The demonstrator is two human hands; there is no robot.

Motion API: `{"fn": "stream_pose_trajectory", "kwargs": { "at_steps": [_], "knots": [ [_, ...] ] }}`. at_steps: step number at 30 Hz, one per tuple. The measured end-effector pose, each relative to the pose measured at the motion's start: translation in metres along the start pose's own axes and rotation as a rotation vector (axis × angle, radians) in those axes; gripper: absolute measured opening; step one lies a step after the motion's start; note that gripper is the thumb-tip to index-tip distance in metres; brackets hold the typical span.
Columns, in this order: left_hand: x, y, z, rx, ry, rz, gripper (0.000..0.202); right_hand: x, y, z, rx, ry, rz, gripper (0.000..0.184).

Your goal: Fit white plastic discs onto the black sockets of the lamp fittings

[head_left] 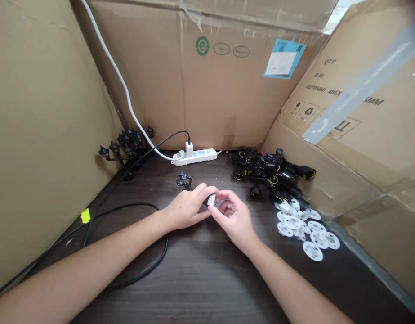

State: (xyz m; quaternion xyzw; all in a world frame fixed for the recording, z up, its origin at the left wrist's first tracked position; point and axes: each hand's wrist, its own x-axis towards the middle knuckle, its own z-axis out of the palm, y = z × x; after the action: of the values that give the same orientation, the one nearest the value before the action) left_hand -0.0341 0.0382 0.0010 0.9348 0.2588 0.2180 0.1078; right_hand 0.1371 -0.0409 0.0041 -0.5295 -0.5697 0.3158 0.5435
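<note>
Near the middle of the table, my left hand (189,208) is closed around a small black lamp post (184,181). Its lantern-like heads stick out beyond the fingers to the upper left, and its round base faces right. A white disc (211,200) sits at the open end of that base. The thumb and index finger of my right hand (234,219) pinch the disc's edge; whether it is fully seated cannot be made out. My palms hide most of the post's stem.
At right lie loose white discs (313,251) and a heap of black lamp posts with yellow wires (273,180). More black lamp posts (128,141) stand at back left. A white power strip (207,156) is at the back; a black cable (165,247) loops at left. Cardboard walls (224,103) surround the table.
</note>
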Motion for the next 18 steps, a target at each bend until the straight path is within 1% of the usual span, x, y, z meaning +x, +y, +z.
{"fn": "stream_pose_trajectory", "kwargs": {
  "at_steps": [6, 11, 16, 18],
  "knots": [
    [-0.0001, 0.0026, -0.0018, -0.025, 0.029, -0.015, 0.033, -0.0005, 0.0028, -0.0013, 0.017, -0.013, -0.036, 0.023],
    [-0.0001, 0.0042, -0.0032, -0.037, 0.045, -0.021, 0.032, -0.0003, 0.0034, -0.0037, -0.053, -0.018, -0.107, 0.021],
    [0.0002, 0.0033, -0.003, -0.026, 0.075, -0.013, 0.031, 0.0, -0.0007, -0.0079, -0.131, -0.043, -0.209, 0.027],
    [0.0001, 0.0029, -0.0028, -0.018, 0.071, -0.009, 0.029, 0.0001, -0.0009, -0.0085, -0.143, -0.048, -0.224, 0.028]
  ]
}}
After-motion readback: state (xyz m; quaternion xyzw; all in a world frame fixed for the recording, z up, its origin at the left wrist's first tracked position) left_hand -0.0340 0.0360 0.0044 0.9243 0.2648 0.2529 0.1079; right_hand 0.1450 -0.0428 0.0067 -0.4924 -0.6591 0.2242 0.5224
